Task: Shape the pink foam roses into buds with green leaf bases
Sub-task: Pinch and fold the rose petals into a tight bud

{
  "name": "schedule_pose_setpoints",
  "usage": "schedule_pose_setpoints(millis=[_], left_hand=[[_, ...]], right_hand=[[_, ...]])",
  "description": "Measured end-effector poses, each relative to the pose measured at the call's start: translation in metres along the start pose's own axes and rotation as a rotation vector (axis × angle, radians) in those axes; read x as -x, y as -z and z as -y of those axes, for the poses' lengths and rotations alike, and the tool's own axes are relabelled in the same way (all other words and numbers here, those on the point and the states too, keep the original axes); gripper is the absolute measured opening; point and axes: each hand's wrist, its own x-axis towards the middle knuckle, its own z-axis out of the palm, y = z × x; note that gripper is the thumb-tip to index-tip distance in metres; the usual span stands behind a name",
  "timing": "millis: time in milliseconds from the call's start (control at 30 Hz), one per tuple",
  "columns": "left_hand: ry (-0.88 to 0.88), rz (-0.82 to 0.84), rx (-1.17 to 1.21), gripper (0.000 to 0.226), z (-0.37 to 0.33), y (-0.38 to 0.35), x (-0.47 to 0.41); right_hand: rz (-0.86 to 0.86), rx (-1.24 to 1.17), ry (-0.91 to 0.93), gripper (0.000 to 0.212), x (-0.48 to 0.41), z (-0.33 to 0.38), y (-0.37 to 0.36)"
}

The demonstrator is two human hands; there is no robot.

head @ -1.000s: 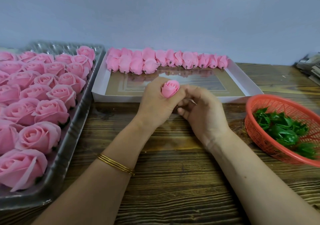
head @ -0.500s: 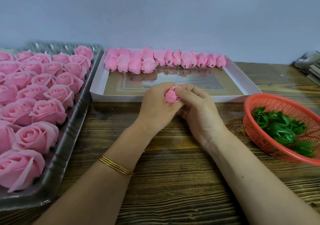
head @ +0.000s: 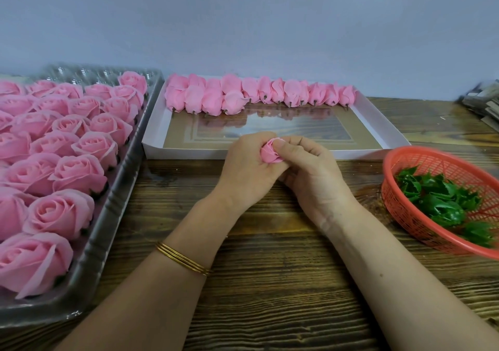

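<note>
A small pink foam rose bud [head: 270, 153] sits between both hands above the wooden table, just in front of the white tray. My left hand [head: 247, 169] wraps round its left side and base. My right hand [head: 310, 172] presses its thumb on the bud's top right, fingers curled behind it. The bud's base is hidden by my fingers. Open pink roses [head: 62, 161] fill the clear plastic tray [head: 113, 231] on the left. Shaped buds [head: 243, 96] lie in a row at the back of the white tray [head: 378, 123]. Green leaf bases [head: 437, 196] lie in the red basket [head: 405, 215].
A stack of flat items [head: 483, 104] lies at the far right edge of the table. Bare wooden tabletop [head: 270, 283] stretches between my forearms and toward the front edge. A plain wall rises behind the trays.
The bud has sunk lower into my left hand and turned sideways. My right hand has closed in from the right, its thumb now over the bud.
</note>
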Motion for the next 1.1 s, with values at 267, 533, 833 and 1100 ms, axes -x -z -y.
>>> schedule_pose_setpoints(millis=[267, 533, 833, 1100], left_hand=[[0.073, -0.094, 0.058, 0.03, -0.002, -0.001, -0.001], [0.137, -0.344, 0.352, 0.042, -0.007, -0.006, -0.006], [0.242, -0.259, 0.637, 0.037, -0.013, -0.016, -0.006], [0.306, -0.198, 0.632, 0.037, -0.012, -0.012, -0.006]], right_hand=[[-0.079, 0.093, 0.054, 0.023, -0.001, -0.004, -0.005], [-0.071, 0.199, 0.135, 0.021, 0.003, -0.008, -0.007], [-0.05, 0.295, 0.246, 0.031, 0.003, -0.011, -0.01], [-0.026, 0.28, 0.222, 0.029, 0.002, -0.011, -0.008]])
